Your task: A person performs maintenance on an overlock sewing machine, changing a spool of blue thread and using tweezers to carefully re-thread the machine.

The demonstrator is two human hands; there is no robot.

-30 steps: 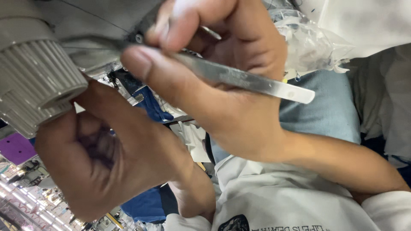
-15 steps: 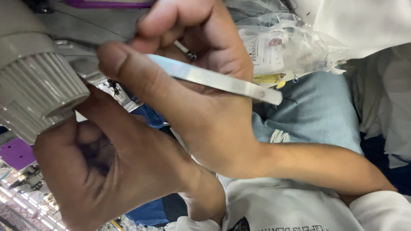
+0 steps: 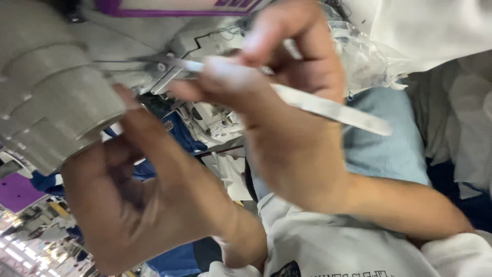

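While the view is smeared with motion, the shapes stay readable: a long, flat pair of metal tweezers (image 3: 328,109), pale and smooth, is pinched between thumb and fingers of the right hand (image 3: 287,128), its pointed end reaching left toward small metal parts (image 3: 154,69) of a sewing machine, its blunt end sticking out to the right past the hand. Just left of that hand, the left hand (image 3: 138,205) is curled loosely, its thumb raised toward the same metal parts; I cannot tell whether it grips anything. Above and left of the left hand sits a ribbed, stepped grey handwheel (image 3: 56,113), matt and plastic-looking, on the grey machine body (image 3: 154,31). Above the right hand lies crinkled clear plastic wrap (image 3: 369,56). To the right of the right forearm there is light blue cloth (image 3: 389,149), soft and finely woven, and white fabric (image 3: 435,25) beyond it. Below the left hand, a blurred, brightly lit room (image 3: 31,241) with purple and blue patches shows.
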